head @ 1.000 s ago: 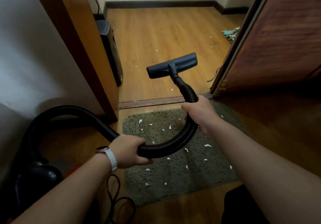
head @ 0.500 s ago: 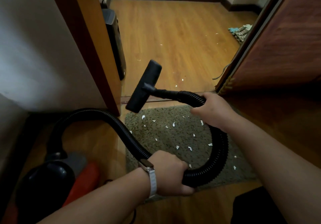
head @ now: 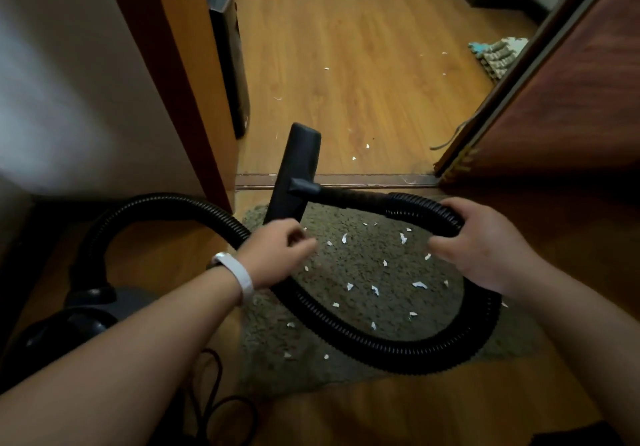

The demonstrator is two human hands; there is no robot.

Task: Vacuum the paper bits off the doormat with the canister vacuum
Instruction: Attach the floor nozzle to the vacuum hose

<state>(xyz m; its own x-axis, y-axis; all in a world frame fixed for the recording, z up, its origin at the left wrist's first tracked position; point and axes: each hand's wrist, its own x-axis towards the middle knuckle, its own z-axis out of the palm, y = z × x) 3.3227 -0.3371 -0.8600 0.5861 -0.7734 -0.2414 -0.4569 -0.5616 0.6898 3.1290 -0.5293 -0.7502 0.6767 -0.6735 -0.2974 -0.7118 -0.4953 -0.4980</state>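
Power cord (head: pixel 214 397) loops at the bottom edge, partly cut off under my left forearm. Canister vacuum (head: pixel 86 310) sits low left in shadow; body hard to make out. My left hand (head: pixel 277 255) is on the corrugated hose (head: pixel 381 352), fingers half curled and blurred; cannot tell whether it grips. My right hand (head: pixel 485 245) is clenched around the hose near the rigid tube. The hose loops over the doormat (head: pixel 346 272), hiding part of it. Paper bits (head: pixel 374 290) lie scattered inside the loop and just outside it. Floor nozzle (head: pixel 294 175) is tilted on end above the mat's far edge, across the threshold strip (head: pixel 363 179). Door frame (head: pixel 173 82) left, open door (head: pixel 571 99) right. Beyond: open wood floor (head: pixel 363 65) with more scraps.
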